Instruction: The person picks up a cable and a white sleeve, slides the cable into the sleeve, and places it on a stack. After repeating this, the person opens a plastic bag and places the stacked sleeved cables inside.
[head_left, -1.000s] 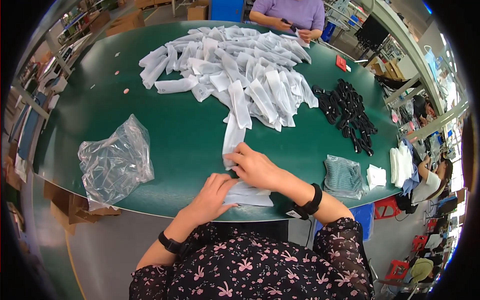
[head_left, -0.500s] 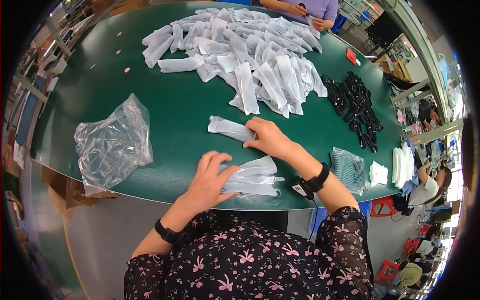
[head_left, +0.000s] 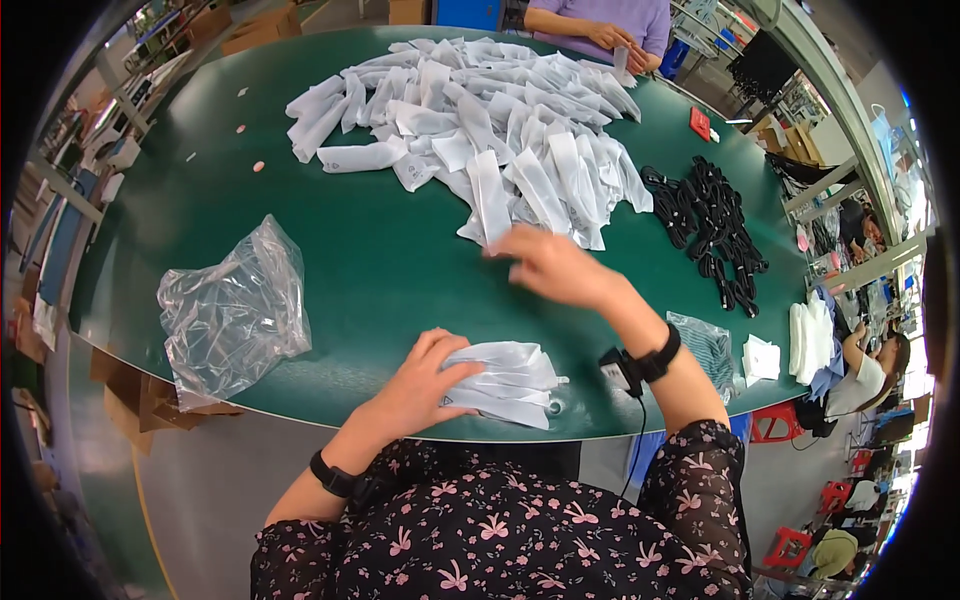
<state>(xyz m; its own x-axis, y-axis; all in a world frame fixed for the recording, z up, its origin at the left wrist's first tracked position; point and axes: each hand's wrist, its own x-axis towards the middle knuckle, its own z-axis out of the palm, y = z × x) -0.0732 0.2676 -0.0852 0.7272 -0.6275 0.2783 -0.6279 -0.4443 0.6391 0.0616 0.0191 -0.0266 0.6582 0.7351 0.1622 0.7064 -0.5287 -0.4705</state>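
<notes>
Half a second ago the right hand (head_left: 562, 268) had a separate white packet near the centre of the frame; that packet's spot is now bare tabletop (head_left: 390, 260), and the stack of white packets (head_left: 510, 385) at lower centre looks fuller. The right hand has moved up to the lower edge of the white pile (head_left: 430, 85), its fingertips overlapping the end of one packet (head_left: 486, 195); they are blurred, partly spread, and whether that grip has hold of anything I cannot tell. The left hand (head_left: 412, 388) stays over the stack's left end, thumb and forefinger apart; whether it pinches the packets I cannot tell. At upper right, the co-worker's hands (head_left: 615, 40) hold something whitish, where a dark item showed earlier.
</notes>
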